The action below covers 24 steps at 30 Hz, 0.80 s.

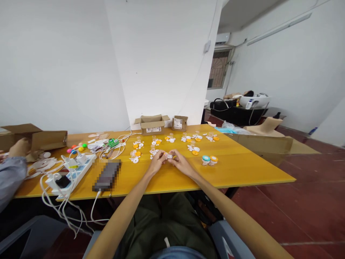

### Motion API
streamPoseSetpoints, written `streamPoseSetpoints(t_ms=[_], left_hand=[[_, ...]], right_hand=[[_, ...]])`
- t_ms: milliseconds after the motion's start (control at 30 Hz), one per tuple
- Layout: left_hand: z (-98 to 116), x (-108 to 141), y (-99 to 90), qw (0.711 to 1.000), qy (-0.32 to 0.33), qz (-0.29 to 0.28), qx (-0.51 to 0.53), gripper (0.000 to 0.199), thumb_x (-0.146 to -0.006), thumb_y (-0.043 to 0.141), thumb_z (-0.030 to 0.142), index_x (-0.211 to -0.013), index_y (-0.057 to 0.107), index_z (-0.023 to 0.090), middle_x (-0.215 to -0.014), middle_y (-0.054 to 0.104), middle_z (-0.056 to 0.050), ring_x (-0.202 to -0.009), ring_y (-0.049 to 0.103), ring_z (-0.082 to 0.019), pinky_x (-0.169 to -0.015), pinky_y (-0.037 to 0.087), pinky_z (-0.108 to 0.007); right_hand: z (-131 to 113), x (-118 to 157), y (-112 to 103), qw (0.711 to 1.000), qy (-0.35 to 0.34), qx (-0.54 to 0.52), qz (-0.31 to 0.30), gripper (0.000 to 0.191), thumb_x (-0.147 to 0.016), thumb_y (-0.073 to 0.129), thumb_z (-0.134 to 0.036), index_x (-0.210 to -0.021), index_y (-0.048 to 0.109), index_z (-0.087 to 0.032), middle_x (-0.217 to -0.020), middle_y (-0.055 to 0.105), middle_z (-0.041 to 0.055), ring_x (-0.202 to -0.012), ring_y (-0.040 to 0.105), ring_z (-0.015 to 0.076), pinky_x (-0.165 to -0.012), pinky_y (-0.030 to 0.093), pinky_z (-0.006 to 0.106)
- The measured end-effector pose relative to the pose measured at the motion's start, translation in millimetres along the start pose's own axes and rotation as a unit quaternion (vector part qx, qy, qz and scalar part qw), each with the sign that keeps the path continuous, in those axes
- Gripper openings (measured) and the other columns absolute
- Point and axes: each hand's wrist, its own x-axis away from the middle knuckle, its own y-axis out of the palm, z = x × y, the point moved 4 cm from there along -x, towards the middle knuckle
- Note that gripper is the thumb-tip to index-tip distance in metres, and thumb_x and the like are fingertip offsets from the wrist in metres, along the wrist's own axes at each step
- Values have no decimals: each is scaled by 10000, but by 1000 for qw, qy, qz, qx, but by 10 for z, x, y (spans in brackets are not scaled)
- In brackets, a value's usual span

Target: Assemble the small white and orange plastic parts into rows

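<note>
Near the middle of the yellow wooden table (231,174), my left hand (157,162) and my right hand (180,162) meet at a small white part (169,156). The fingers of both hands are closed on it from either side. Behind and around them lie sets of small white and orange pieces with clear cups, such as the orange ring (195,153) and the white disc (135,160). Two small clear containers stand right of my right hand, one with a teal lid (206,158), the other with an orange lid (214,158).
Two cardboard boxes (153,128) (184,123) stand by the wall. To the left are a power strip (81,176) with loose white cables, a dark phone (107,175) and colored balls. A person's hand (19,148) reaches by another box at far left.
</note>
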Motion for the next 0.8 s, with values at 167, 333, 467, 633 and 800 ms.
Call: streamPoseSetpoints(t_ms=[167, 333, 467, 633, 800], left_hand=[[20, 15, 5, 1000, 2, 3, -1, 390, -794, 697, 579, -777, 559, 215, -648, 515, 48, -600, 488, -122, -605, 417, -259], [53, 23, 18, 1000, 8, 4, 2, 397, -781, 710, 578, -757, 546, 217, -636, 510, 51, -584, 481, -117, -601, 421, -260], [44, 17, 15, 1000, 2, 10, 7, 381, -796, 702, 562, -756, 546, 216, -638, 505, 54, -579, 473, -114, -589, 411, -257], [47, 22, 6, 1000, 1, 10, -2, 357, -807, 707, 532, -748, 553, 216, -635, 501, 51, -595, 491, -121, -604, 421, -259], [42, 16, 4, 1000, -3, 13, 2, 346, -811, 709, 520, -749, 555, 216, -624, 495, 54, -583, 485, -117, -593, 414, -255]], right_hand=[[35, -7, 9, 999, 32, 3, -7, 442, -821, 595, -656, -972, 520, -247, -786, 599, -24, -613, 557, 146, -645, 494, 317], [50, -4, 12, 999, 20, 2, -28, 418, -838, 584, -656, -890, 517, -247, -782, 596, -17, -630, 556, 148, -613, 485, 301], [63, -3, -1, 1000, 17, -22, -5, 482, -760, 716, -604, -1022, 500, -263, -918, 618, -14, -658, 561, 133, -628, 499, 295], [95, -18, 21, 999, 19, -5, -32, 399, -872, 559, -641, -899, 529, -243, -756, 596, -15, -626, 554, 152, -615, 499, 312], [83, -6, -4, 1000, 0, -7, -8, 423, -790, 695, -587, -1001, 530, -260, -943, 639, 5, -723, 601, 159, -651, 518, 306]])
